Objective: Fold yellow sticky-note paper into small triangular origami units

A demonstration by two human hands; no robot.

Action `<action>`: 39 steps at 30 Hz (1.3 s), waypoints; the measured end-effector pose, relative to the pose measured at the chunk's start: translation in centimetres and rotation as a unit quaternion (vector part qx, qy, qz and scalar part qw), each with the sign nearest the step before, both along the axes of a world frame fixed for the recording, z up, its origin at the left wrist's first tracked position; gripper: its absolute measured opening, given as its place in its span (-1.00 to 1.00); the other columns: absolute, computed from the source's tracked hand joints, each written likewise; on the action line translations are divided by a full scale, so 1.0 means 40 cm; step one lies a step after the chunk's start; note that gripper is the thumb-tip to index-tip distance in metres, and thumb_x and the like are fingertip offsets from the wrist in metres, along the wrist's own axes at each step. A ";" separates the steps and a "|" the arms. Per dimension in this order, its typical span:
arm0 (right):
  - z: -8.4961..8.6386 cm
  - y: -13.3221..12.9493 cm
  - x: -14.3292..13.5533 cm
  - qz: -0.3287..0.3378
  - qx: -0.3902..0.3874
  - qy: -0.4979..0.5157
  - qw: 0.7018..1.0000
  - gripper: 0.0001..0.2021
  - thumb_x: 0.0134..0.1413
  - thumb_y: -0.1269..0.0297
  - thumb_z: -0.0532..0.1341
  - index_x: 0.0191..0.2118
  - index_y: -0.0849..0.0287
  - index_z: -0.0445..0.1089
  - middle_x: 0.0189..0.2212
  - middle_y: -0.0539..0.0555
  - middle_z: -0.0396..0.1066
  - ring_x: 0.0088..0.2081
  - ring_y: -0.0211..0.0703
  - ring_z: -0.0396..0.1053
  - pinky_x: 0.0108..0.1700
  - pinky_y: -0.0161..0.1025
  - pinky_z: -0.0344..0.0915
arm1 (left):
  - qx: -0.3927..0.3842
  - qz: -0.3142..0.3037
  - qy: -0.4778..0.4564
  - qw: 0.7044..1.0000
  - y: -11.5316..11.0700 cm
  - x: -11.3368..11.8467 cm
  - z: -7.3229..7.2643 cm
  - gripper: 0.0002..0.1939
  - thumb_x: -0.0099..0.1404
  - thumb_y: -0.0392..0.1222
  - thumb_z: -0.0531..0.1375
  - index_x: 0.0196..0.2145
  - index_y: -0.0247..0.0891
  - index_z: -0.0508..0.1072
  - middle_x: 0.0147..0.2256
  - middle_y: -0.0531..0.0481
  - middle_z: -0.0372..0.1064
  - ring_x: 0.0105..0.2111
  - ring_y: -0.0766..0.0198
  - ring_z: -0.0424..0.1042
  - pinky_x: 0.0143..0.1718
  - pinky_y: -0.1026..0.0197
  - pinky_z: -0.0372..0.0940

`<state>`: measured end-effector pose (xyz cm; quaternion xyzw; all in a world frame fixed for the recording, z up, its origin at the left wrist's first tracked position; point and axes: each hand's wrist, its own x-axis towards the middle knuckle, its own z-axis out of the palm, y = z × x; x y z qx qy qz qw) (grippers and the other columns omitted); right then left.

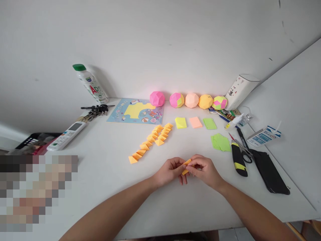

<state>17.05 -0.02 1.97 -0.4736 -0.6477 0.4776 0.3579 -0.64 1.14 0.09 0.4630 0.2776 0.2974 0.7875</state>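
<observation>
Free table [107, 169] at left, orange folded pieces [144, 147] ahead, cutter [239, 159] blocking right

Left hand [168, 172], right hand [207, 170] close together, fingers [177, 161] curled, thumbs [179, 169] inward; forearms [125, 204] slanted inward.

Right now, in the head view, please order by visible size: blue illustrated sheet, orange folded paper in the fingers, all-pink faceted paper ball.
1. Blue illustrated sheet
2. All-pink ball
3. Orange folded paper, partly covered by fingers

Head camera, one, worn by the person opposite: faces forward and down across the bench [100, 164]; left hand [171, 170] and right hand [206, 169] near, wall [175, 47] beyond.
</observation>
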 end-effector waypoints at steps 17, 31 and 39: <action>0.000 -0.005 -0.005 -0.053 -0.059 0.030 0.996 -0.86 -0.03 0.25 0.25 -0.48 0.21 0.36 -0.48 0.00 0.35 -0.61 -0.35 0.27 -0.58 -0.35 0.27 | -0.005 -0.011 -0.008 1.000 0.003 -0.001 0.002 -0.67 0.09 -0.06 0.26 -0.29 -0.37 0.38 -0.34 -0.16 0.44 -0.39 0.22 0.46 -0.34 0.13 0.35; 0.000 -0.008 -0.003 -0.044 -0.095 0.048 0.993 -0.80 -0.04 0.17 0.25 -0.45 0.21 0.34 -0.64 -0.05 0.32 -0.63 -0.34 0.24 -0.60 -0.36 0.25 | -0.020 -0.023 -0.002 1.000 0.007 -0.004 0.005 -0.70 0.14 -0.03 0.21 -0.34 -0.39 0.39 -0.35 -0.17 0.46 -0.43 0.23 0.46 -0.35 0.15 0.35; -0.004 -0.009 -0.004 -0.041 -0.093 0.050 0.994 -0.78 -0.04 0.14 0.25 -0.45 0.21 0.34 -0.64 -0.05 0.31 -0.63 -0.32 0.24 -0.60 -0.34 0.25 | -0.044 -0.019 -0.005 0.999 0.009 -0.003 0.004 -0.63 0.19 0.06 0.13 -0.40 -0.38 0.34 -0.43 -0.16 0.46 -0.49 0.20 0.48 -0.44 0.18 0.35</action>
